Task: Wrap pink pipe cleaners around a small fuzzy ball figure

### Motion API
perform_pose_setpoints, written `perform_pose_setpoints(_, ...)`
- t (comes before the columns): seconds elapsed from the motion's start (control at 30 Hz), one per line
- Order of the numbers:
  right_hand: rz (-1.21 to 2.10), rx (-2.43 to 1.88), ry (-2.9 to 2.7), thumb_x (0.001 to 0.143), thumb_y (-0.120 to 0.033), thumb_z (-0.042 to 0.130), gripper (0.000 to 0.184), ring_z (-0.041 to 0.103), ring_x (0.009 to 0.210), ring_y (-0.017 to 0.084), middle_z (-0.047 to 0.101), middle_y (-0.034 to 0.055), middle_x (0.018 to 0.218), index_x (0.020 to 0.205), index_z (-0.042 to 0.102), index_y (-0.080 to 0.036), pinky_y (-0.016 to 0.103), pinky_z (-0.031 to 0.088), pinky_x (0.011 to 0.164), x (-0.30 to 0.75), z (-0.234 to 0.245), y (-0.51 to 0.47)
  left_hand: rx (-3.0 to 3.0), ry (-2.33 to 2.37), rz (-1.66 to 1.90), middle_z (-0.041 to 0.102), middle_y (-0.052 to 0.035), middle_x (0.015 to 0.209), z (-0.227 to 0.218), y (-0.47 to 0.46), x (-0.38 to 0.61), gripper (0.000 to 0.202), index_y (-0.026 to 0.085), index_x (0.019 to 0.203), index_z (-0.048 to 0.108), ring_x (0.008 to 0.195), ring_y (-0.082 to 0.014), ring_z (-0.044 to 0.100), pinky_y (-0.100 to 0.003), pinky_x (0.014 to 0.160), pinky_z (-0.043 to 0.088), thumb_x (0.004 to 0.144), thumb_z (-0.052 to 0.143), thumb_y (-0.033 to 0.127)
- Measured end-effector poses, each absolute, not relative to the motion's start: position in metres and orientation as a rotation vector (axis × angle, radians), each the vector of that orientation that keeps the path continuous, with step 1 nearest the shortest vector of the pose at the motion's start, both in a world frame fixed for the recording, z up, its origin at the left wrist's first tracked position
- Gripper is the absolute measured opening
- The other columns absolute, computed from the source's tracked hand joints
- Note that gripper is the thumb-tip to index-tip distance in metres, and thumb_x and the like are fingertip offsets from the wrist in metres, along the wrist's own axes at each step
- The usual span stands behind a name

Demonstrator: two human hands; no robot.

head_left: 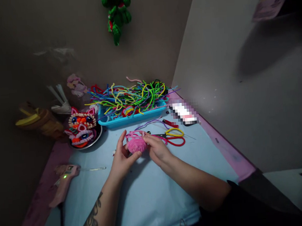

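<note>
A pink coil of pipe cleaner (pixel 137 145), rounded like a small dome, is held between both hands above the blue table cover. My left hand (pixel 123 156) curls round its left side, thumb along the lower edge. On the other side my right hand (pixel 157 148) pinches its right edge, and some looser pink strands show at the top. Just behind the right hand lie scissors (pixel 177 141) with one yellow and one red handle. A purple pipe cleaner (pixel 154 121) and a red tool (pixel 170 123) rest beyond them.
A blue tray (pixel 133 118) heaped with colourful pipe cleaners stands at the back. Left of it, a bowl (pixel 97 141) holds fuzzy animal-faced figures (pixel 82 126). A glue gun (pixel 65 184) with a lit green light lies at left. A phone (pixel 183 113) lies near the right wall.
</note>
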State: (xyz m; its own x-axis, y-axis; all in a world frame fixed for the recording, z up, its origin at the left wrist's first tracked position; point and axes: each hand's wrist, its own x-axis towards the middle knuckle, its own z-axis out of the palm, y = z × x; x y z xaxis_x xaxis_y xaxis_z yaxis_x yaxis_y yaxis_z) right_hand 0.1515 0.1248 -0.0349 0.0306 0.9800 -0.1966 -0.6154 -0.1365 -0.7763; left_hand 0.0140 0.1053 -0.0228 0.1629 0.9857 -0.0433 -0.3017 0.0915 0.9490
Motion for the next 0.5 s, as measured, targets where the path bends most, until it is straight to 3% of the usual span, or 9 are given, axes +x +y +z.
perform_pose_setpoints(0.13,1.45,-0.981,-0.727,0.067,-0.046,0.074,0.028,0.054,0.112,0.026,0.066,0.0077,0.112,0.078,0.075,-0.021,0.041,0.038,0.1,0.161,-0.029,0.125,0.75,0.898,1.269,0.072,-0.0027,0.085,-0.014,0.108,0.009,0.101,0.021,0.148,0.03,0.069,-0.0118,0.066,-0.024,0.072,0.053,0.063,0.085,0.024)
perform_pose_setpoints(0.3,1.137,-1.092,-1.12,0.074,-0.045,0.071,0.022,0.052,0.115,0.024,0.06,0.0065,0.11,0.078,0.074,-0.024,0.039,0.036,0.102,0.18,-0.022,0.129,0.472,0.861,1.181,0.071,-0.0022,0.092,-0.008,0.114,-0.006,0.068,0.022,0.123,0.058,0.064,-0.0101,0.064,-0.019,0.057,0.054,0.061,0.087,0.022)
perform_pose_setpoints(0.4,1.248,-1.082,-1.296,0.073,-0.048,0.074,0.027,0.05,0.12,0.026,0.056,0.0082,0.117,0.086,0.076,-0.024,0.04,0.037,0.102,0.184,-0.023,0.132,0.453,0.904,1.049,0.069,-0.0023,0.086,-0.007,0.115,-0.011,0.06,0.021,0.12,0.06,0.058,-0.0103,0.063,-0.02,0.052,0.054,0.065,0.084,0.02)
perform_pose_setpoints(0.5,1.484,-1.007,-1.276,0.068,-0.056,0.076,0.037,0.051,0.12,0.026,0.057,0.0089,0.122,0.078,0.076,-0.02,0.04,0.037,0.102,0.182,-0.026,0.132,0.529,0.979,0.988,0.068,-0.0032,0.082,-0.005,0.114,-0.01,0.068,0.018,0.128,0.053,0.055,-0.0109,0.062,-0.021,0.05,0.054,0.067,0.082,0.018)
